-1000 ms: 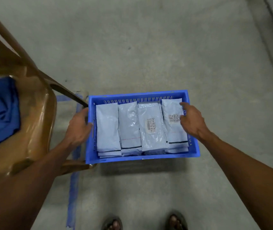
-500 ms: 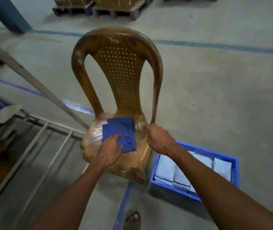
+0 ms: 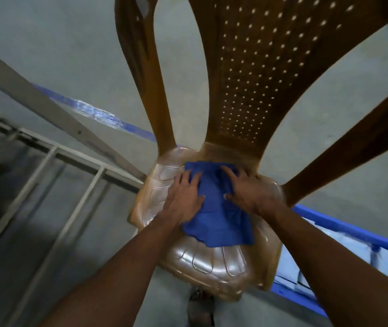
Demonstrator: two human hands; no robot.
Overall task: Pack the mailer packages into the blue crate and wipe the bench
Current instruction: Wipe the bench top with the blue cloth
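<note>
**Both hands on the blue cloth, on a brown plastic chair**

Both hands lie flat on a blue cloth spread over the seat of a brown plastic chair. The left hand presses its left half, fingers spread and pointing away from the person; the right hand presses the right half, its thumb just beside the left thumb. Neither grip is closed round anything: the palms are open and bear down on the cloth, which bunches into folds between them.

Straight beyond the fingertips the chair's perforated backrest rises and fills the top of the view, so it blocks whatever lies past it. To the right of the right hand and lower, behind the forearm, stands the blue crate on the floor, with pale mailer packages stacked inside; the forearm and the frame edge cut off most of it, and motion blur smears the packages so no labels can be read.

To the left of the left hand a grey metal frame of bars and one slanting beam stands on the floor. The floor is grey concrete, crossed by a shiny blue tape line that runs behind the chair leg. Under the seat's front edge, near the forearms, a sandalled foot is partly visible in shadow.
</note>
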